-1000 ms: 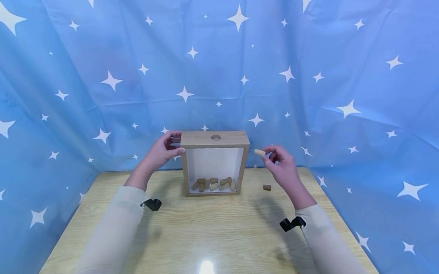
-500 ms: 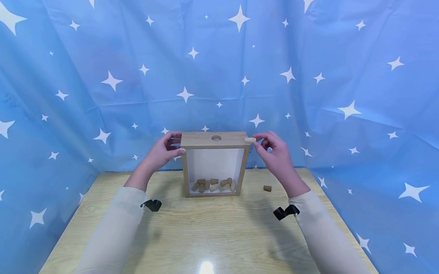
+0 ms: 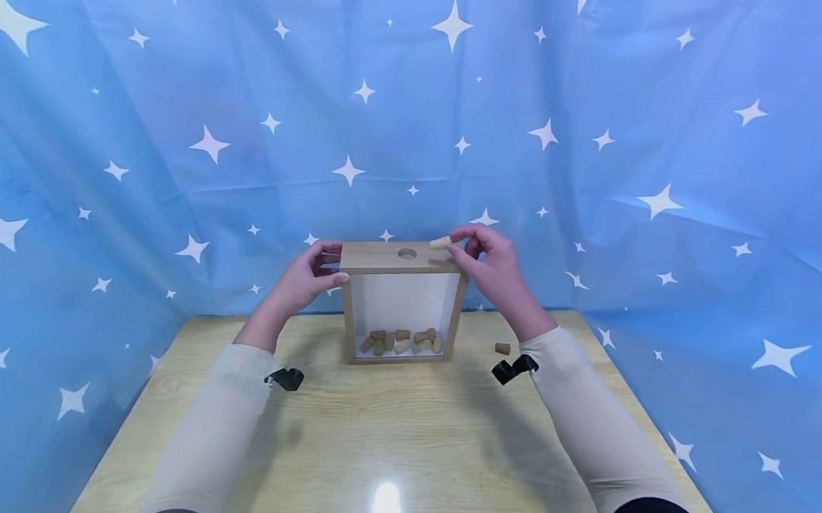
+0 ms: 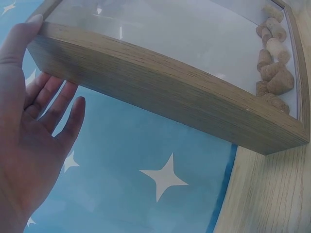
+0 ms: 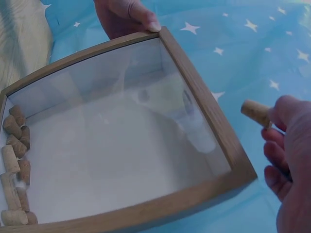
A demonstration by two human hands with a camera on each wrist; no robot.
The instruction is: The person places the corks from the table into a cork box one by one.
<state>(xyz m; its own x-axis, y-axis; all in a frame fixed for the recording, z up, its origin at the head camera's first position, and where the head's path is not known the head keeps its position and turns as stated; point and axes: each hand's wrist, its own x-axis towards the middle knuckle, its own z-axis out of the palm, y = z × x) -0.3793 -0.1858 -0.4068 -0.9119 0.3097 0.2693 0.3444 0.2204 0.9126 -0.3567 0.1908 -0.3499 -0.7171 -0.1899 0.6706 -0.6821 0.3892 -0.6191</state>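
A wooden shadow box [image 3: 377,261] with a clear front stands upright on the table, a round hole in its top. Several corks [image 3: 402,346] lie along its bottom, seen through the front. My left hand [image 3: 304,280] grips the box's upper left corner; in the left wrist view its thumb lies on the front edge and its fingers reach toward the back. Between thumb and fingertips my right hand [image 3: 491,268] pinches a light cork [image 3: 440,243] above the box top, right of the hole. The right wrist view shows this cork [image 5: 255,112] apart from the frame.
A single darker cork [image 3: 502,349] lies on the light wooden table [image 3: 391,422], right of the box. Behind and on both sides hangs a blue curtain [image 3: 309,72] with white stars. The box stands near the table's back edge.
My right hand has carried the light cork left and up, from beside the box's right side to above its top. The left hand keeps its grip on the corner.
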